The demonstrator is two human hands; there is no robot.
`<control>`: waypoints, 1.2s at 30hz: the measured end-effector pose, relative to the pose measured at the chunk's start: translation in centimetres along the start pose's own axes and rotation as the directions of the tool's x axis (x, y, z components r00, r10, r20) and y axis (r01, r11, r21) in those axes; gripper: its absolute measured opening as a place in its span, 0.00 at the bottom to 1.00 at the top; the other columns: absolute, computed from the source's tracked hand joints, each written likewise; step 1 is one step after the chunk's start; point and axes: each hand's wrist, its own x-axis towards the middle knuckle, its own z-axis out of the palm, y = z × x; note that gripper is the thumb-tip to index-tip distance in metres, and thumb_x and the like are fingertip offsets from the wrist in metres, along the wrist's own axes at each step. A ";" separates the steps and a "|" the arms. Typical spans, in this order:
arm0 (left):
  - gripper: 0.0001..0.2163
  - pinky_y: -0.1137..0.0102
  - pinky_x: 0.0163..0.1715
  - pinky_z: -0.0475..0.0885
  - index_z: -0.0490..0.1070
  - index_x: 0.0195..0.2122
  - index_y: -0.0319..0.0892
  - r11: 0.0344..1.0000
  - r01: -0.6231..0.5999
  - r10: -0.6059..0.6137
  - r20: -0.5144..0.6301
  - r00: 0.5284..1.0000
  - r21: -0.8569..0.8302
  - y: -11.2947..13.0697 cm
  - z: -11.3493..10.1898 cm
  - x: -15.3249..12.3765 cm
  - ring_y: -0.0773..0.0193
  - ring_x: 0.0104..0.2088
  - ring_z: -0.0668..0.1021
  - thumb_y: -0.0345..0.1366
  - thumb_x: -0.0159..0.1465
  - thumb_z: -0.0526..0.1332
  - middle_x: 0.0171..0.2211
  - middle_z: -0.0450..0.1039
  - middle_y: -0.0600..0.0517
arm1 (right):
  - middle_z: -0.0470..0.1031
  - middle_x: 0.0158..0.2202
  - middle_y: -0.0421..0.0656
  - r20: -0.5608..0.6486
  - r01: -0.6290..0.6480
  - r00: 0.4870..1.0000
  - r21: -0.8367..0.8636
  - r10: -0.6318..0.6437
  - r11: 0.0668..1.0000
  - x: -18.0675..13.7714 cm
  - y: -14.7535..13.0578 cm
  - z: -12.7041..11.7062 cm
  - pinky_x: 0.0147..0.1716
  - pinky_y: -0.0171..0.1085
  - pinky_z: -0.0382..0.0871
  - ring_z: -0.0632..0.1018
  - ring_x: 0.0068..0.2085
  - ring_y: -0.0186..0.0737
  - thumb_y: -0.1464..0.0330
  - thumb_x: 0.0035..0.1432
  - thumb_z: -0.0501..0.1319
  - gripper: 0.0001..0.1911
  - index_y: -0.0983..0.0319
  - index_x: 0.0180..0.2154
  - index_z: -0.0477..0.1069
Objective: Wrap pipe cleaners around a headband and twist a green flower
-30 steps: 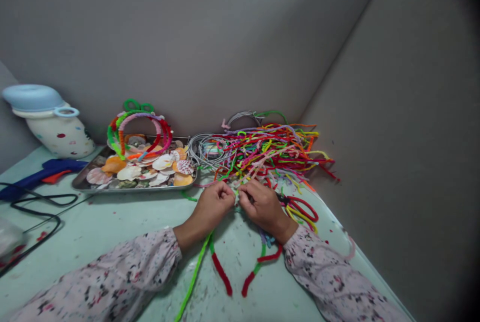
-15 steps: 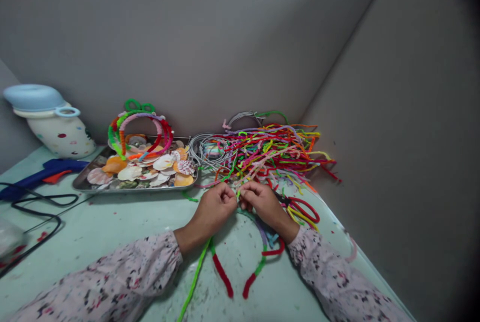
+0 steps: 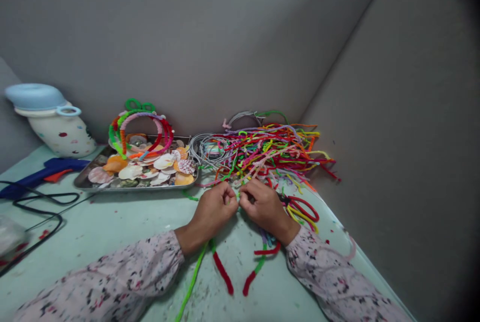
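Note:
My left hand [image 3: 214,210] and my right hand [image 3: 267,210] meet above the table, fingers pinched together. A sliver of bright green pipe cleaner shows between the fingertips. From beneath my left hand a long bright green pipe cleaner [image 3: 192,282] runs down toward the near edge; whether it is the same piece, I cannot tell. Under both hands lies a headband [image 3: 224,273] wrapped in coloured pipe cleaners, its two red ends pointing toward me and its top hidden by the hands. By its right arm, a bent red pipe cleaner [image 3: 268,251] sticks out below my right wrist.
A metal tray [image 3: 138,189] of seashells [image 3: 164,162] holds finished-looking wrapped headbands [image 3: 140,117]. Beside it lie bare wire hoops [image 3: 202,149] and a heap of pipe cleaners [image 3: 273,154]. Scissors [image 3: 285,200] lie by my right hand. At left: a blue glue gun [image 3: 45,174], black cord, lidded cup [image 3: 62,134].
My fingertips have closed in tighter, hiding most of the green tip seen between them. My right hand has turned slightly, covering more of the headband. The bent red piece has shifted a little left.

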 end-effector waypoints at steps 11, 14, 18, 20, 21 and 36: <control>0.01 0.75 0.22 0.56 0.66 0.27 0.42 0.998 -0.018 0.017 -0.021 1.000 -0.068 0.1 0.0 -0.1 0.70 0.21 0.66 0.32 0.54 0.55 0.20 0.64 0.58 | 0.70 0.18 0.37 0.334 -0.563 0.806 0.689 0.489 0.456 0.8 0.3 0.6 0.20 0.32 0.59 0.66 0.18 0.32 0.67 0.53 0.56 0.06 0.62 0.28 0.69; 0.01 0.75 0.22 0.57 0.66 0.27 0.41 0.989 0.014 -0.013 0.003 1.000 -0.145 0.0 0.0 -0.1 0.70 0.21 0.66 0.32 0.54 0.56 0.19 0.63 0.59 | 0.71 0.21 0.38 0.415 -0.559 0.814 0.751 0.407 0.352 0.7 0.7 0.4 0.22 0.31 0.61 0.69 0.21 0.32 0.65 0.54 0.57 0.07 0.62 0.33 0.70; 0.02 0.75 0.22 0.58 0.65 0.26 0.41 0.966 0.061 -0.051 0.044 0.998 -0.251 0.1 0.0 -0.1 0.70 0.22 0.65 0.32 0.53 0.55 0.20 0.63 0.58 | 0.71 0.22 0.39 0.486 -0.568 0.810 0.791 0.327 0.230 0.6 1.1 0.2 0.21 0.31 0.60 0.71 0.23 0.33 0.63 0.55 0.58 0.09 0.62 0.34 0.72; 0.02 0.75 0.22 0.58 0.65 0.26 0.40 0.957 0.087 -0.073 0.062 0.995 -0.276 0.2 0.0 -0.1 0.70 0.22 0.64 0.32 0.53 0.55 0.20 0.62 0.59 | 0.70 0.22 0.38 0.511 -0.578 0.799 0.797 0.316 0.174 0.6 1.2 0.1 0.20 0.30 0.59 0.71 0.22 0.32 0.63 0.53 0.60 0.08 0.62 0.33 0.71; 0.02 0.75 0.22 0.58 0.65 0.26 0.40 0.955 0.096 -0.080 0.070 0.994 -0.280 0.3 0.0 -0.1 0.71 0.22 0.64 0.31 0.53 0.55 0.20 0.61 0.59 | 0.70 0.23 0.38 0.522 -0.585 0.793 0.797 0.314 0.151 0.6 1.2 0.1 0.20 0.30 0.59 0.70 0.22 0.31 0.64 0.53 0.61 0.08 0.62 0.32 0.71; 0.04 0.77 0.19 0.55 0.67 0.28 0.40 0.855 0.195 -0.107 0.202 0.973 -0.481 0.6 -0.1 0.0 0.74 0.18 0.61 0.34 0.55 0.58 0.19 0.62 0.59 | 0.64 0.22 0.35 0.475 -0.494 0.812 0.869 0.338 -0.034 0.3 0.9 0.5 0.19 0.26 0.55 0.65 0.21 0.26 0.64 0.51 0.66 0.10 0.62 0.31 0.69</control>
